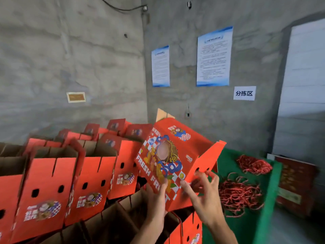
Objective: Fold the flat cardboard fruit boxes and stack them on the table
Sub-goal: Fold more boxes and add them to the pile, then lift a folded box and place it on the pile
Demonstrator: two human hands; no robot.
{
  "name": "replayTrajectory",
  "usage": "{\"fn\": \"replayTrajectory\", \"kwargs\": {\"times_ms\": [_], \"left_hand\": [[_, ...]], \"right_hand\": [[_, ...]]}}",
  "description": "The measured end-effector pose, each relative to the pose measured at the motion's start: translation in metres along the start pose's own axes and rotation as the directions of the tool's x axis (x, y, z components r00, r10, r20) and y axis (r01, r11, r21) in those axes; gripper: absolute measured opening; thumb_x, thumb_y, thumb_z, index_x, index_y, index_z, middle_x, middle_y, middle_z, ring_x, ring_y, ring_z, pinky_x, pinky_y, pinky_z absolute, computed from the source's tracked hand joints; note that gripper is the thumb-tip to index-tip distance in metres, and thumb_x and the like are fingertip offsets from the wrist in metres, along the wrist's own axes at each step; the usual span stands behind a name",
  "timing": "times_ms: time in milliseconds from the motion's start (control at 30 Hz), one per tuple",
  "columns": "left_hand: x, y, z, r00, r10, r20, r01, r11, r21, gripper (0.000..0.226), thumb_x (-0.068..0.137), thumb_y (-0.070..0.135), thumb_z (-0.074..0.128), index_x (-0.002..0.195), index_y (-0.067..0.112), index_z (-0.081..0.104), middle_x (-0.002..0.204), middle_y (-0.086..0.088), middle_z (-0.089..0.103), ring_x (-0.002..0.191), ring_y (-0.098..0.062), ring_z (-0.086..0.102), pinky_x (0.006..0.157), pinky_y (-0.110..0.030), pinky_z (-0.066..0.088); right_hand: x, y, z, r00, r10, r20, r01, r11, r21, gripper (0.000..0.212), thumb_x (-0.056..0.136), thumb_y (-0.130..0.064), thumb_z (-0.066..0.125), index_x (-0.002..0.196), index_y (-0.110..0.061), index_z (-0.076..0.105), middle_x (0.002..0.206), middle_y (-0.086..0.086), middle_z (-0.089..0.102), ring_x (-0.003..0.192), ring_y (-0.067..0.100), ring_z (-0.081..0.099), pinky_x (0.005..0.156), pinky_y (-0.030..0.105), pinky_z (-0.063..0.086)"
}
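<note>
A: What is each grip doing?

B: The left hand point(157, 196) holds the lower edge of the red printed cardboard fruit box point(173, 161), thumb curled onto the panel with the "FRESH FRUIT" lettering. The right hand point(204, 192) has its fingers point(213, 180) spread and loosely bent at the box's lower right corner, by a red side flap point(209, 161) with two small holes. Motion blur keeps me from telling whether that grip is clamped on the flap or only touching it.

A: And where is the box itself?

B: Lifted in the air, tilted, with its printed face toward the camera and a plain brown flap point(162, 114) poking up behind its top edge. It is only part-way opened out.

A: What lies around it?

B: To the left of the held box stand rows of folded red cardboard boxes point(84, 175), open at the top with brown insides showing, packed close together. More of them sit directly below the held box. To its right is a green-covered tabletop point(246, 224) bearing two heaps of red cord point(240, 192). Beyond those, further right of the box, is a dark red flat stack point(295, 182), too blurred to identify. Behind the box is a grey concrete wall point(70, 59) with two blue-bordered paper notices point(213, 56) and a small white sign point(244, 93).
</note>
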State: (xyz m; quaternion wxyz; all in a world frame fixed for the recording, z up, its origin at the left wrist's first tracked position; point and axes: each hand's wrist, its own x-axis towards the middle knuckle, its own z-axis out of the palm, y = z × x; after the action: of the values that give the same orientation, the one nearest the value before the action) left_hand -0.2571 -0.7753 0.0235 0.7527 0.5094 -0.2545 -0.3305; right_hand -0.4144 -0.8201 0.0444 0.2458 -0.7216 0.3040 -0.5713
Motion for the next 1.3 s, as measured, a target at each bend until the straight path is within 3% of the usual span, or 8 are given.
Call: {"fn": "replayTrajectory", "kwargs": {"times_ms": [133, 333, 500, 633, 800, 1000, 1167, 1300], "left_hand": [[0.014, -0.027, -0.006, 0.989, -0.143, -0.023, 0.144, 0.987, 0.069, 0.104, 0.057, 0.067, 0.088, 0.146, 0.043, 0.040, 0.141, 0.004, 0.060, 0.120, -0.018, 0.066, 0.091, -0.053, 0.060], [0.015, -0.052, -0.022, 0.937, -0.349, 0.020, 0.348, 0.937, 0.035, 0.078, 0.071, 0.052, 0.087, 0.136, 0.026, 0.054, 0.123, 0.002, 0.071, 0.112, -0.017, 0.068, 0.075, -0.037, 0.061], [0.024, -0.049, -0.019, 0.950, -0.311, 0.012, 0.311, 0.950, -0.027, 0.056, 0.082, 0.031, 0.083, 0.131, 0.015, 0.059, 0.125, -0.005, 0.071, 0.116, -0.020, 0.066, 0.071, -0.033, 0.060], [0.027, -0.062, -0.024, 0.916, -0.396, -0.069, 0.390, 0.917, -0.087, 0.048, 0.082, 0.021, 0.084, 0.124, 0.013, 0.062, 0.119, -0.011, 0.072, 0.110, -0.025, 0.069, 0.072, -0.037, 0.062], [0.032, -0.071, -0.038, 0.912, -0.409, -0.010, 0.408, 0.911, -0.063, 0.040, 0.087, 0.015, 0.079, 0.123, 0.005, 0.063, 0.109, -0.011, 0.077, 0.098, -0.024, 0.076, 0.073, -0.038, 0.064], [0.030, -0.061, -0.054, 0.934, -0.348, -0.083, 0.355, 0.931, 0.081, 0.071, 0.090, 0.014, 0.078, 0.149, 0.007, 0.040, 0.135, -0.015, 0.061, 0.116, -0.026, 0.064, 0.079, -0.036, 0.060], [0.010, -0.030, -0.088, 0.994, -0.095, -0.052, 0.105, 0.964, 0.245, 0.039, 0.098, 0.019, 0.068, 0.135, 0.014, 0.054, 0.142, -0.008, 0.057, 0.122, -0.021, 0.062, 0.088, -0.035, 0.059], [-0.017, 0.015, -0.138, 0.992, 0.105, -0.066, -0.092, 0.979, 0.181, 0.024, 0.101, 0.006, 0.059, 0.124, 0.015, 0.062, 0.124, -0.007, 0.068, 0.110, -0.016, 0.069, 0.086, -0.037, 0.060]], "right_hand": [[0.002, 0.037, 0.012, 0.997, 0.063, 0.047, -0.062, 0.998, -0.020, 0.029, 0.081, -0.064, 0.073, 0.099, -0.047, 0.059, 0.102, -0.014, 0.051, 0.117, -0.012, 0.048, 0.086, 0.000, 0.038], [-0.001, 0.068, 0.026, 0.985, 0.133, 0.107, -0.119, 0.984, -0.131, 0.038, 0.083, -0.066, 0.069, 0.107, -0.038, 0.059, 0.109, -0.003, 0.061, 0.123, -0.018, 0.032, 0.091, 0.021, 0.043], [0.016, 0.068, 0.024, 0.989, 0.096, 0.112, -0.082, 0.988, -0.129, 0.031, 0.086, -0.063, 0.070, 0.101, -0.038, 0.061, 0.099, -0.019, 0.059, 0.132, 0.018, 0.045, 0.088, 0.033, 0.050], [0.017, 0.074, 0.022, 0.948, 0.199, 0.248, -0.178, 0.979, -0.103, 0.029, 0.087, -0.066, 0.068, 0.100, -0.040, 0.063, 0.100, -0.018, 0.062, 0.094, 0.004, 0.067, 0.076, 0.019, 0.052], [0.004, 0.087, 0.018, 0.921, 0.293, 0.255, -0.284, 0.956, -0.073, 0.053, 0.090, -0.053, 0.070, 0.133, -0.023, 0.065, 0.114, -0.019, 0.068, 0.092, -0.014, 0.067, 0.069, 0.002, 0.047], [-0.006, 0.072, 0.022, 0.945, 0.313, 0.097, -0.293, 0.939, -0.179, 0.046, 0.094, -0.050, 0.067, 0.129, -0.020, 0.065, 0.122, -0.002, 0.057, 0.092, 0.014, 0.068, 0.079, 0.041, 0.059], [-0.024, 0.019, 0.054, 0.992, 0.085, 0.089, -0.076, 0.992, -0.096, 0.024, 0.097, -0.047, 0.063, 0.112, -0.028, 0.064, 0.104, -0.015, 0.059, 0.088, 0.003, 0.063, 0.070, 0.031, 0.055], [-0.047, -0.033, 0.107, 0.972, -0.023, 0.235, 0.025, 1.000, -0.008, 0.033, 0.096, -0.043, 0.067, 0.122, -0.023, 0.064, 0.116, -0.009, 0.060, 0.112, 0.011, 0.060, 0.094, 0.028, 0.049]]}}
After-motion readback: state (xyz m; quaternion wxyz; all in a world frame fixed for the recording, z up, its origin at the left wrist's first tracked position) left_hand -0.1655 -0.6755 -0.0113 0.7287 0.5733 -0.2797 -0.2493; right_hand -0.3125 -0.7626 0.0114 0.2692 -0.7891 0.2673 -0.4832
